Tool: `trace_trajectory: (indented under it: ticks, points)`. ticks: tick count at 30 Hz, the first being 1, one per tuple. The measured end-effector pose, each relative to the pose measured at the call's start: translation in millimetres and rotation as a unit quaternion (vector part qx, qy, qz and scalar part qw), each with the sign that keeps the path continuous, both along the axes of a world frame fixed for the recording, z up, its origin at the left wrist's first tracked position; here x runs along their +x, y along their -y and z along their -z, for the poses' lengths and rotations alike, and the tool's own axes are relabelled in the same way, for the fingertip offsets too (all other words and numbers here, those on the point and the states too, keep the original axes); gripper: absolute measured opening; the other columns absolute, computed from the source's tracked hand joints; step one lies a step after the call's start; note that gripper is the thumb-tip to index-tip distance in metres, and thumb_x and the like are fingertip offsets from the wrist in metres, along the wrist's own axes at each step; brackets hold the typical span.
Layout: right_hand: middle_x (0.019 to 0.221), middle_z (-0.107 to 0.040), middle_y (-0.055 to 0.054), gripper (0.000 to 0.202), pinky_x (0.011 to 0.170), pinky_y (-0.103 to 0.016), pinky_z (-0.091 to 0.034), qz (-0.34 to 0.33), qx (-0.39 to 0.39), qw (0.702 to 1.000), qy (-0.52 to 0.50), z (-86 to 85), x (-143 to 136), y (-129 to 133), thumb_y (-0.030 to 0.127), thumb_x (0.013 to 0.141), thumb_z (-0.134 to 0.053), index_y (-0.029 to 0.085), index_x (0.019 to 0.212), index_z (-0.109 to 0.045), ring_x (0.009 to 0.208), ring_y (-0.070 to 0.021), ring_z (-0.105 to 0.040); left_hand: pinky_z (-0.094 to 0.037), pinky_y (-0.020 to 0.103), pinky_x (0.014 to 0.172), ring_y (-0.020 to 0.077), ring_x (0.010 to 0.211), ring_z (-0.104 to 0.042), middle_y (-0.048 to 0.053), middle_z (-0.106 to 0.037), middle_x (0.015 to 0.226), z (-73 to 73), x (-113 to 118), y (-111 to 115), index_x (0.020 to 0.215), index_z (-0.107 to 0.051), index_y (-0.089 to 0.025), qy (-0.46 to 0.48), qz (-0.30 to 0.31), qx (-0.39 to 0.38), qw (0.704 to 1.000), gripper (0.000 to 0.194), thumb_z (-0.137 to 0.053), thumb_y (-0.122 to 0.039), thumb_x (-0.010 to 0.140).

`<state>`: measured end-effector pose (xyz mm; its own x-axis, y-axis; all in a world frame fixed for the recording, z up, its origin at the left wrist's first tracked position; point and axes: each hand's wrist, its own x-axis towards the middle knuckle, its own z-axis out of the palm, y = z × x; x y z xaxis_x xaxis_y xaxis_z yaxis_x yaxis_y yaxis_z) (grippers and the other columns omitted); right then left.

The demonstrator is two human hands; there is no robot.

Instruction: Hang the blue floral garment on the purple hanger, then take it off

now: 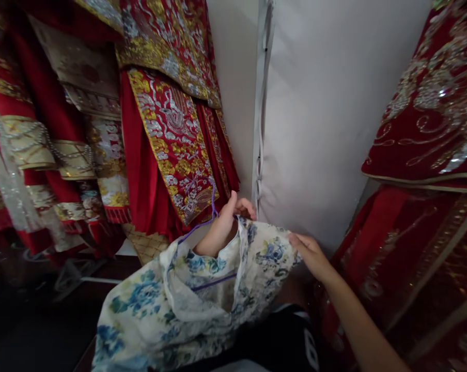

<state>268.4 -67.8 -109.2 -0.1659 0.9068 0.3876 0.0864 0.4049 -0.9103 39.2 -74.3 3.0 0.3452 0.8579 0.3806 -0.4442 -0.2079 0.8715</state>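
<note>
A white garment with blue floral print (140, 294) is spread over my lap, its neck opening facing up. My left hand (231, 214) pokes out through that opening, thumb raised and apart from the loosely bent fingers. Nothing shows in its grasp, and the forearm is hidden inside the cloth. A purple hanger (214, 281) is partly inside the garment, its hook rising beside my left wrist. On the right, my right hand (307, 250) pinches the garment's shoulder edge between thumb and fingers.
Red garments with gold and silver embroidery (175, 144) hang at the left. More red beaded garments (431, 119) hang at the right. A pale wall panel (314, 113) with a vertical seam stands ahead. A white metal stand leg (102, 280) shows low at the left.
</note>
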Motion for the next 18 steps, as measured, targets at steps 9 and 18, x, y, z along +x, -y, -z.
trace_trajectory:
  ticks: [9, 18]
  points:
    - [0.081, -0.074, -0.006, 0.044, 0.073, -0.032, -0.052, 0.026, -0.072, 0.996, -0.053, 22.8, 24.2, 14.9, 0.061, 0.069, -0.072, 0.019, 0.080, -0.075, 0.078, -0.0231, -0.065, -0.047, 0.025, 0.065, 0.0146, 0.065, -0.059, 0.005, -0.060, 0.066, 4.9, -9.7, -0.2, 0.069, -0.061, -0.016, 0.040, 0.092, -0.089, 0.991, 0.056, -0.037, -0.060, 0.093]
    - [0.077, -0.075, -0.013, 0.067, 0.074, -0.043, -0.056, -0.002, -0.208, 0.959, -0.194, -12.0, 4.7, 47.9, 0.081, 0.062, -0.060, 0.017, 0.074, -0.076, 0.087, -0.0342, -0.071, -0.044, 0.020, 0.056, 0.0055, 0.043, -0.043, -0.001, -0.057, 0.055, 19.0, 13.7, 1.8, 0.068, -0.059, -0.014, 0.034, 0.071, -0.077, 0.994, 0.041, -0.058, -0.049, 0.088]
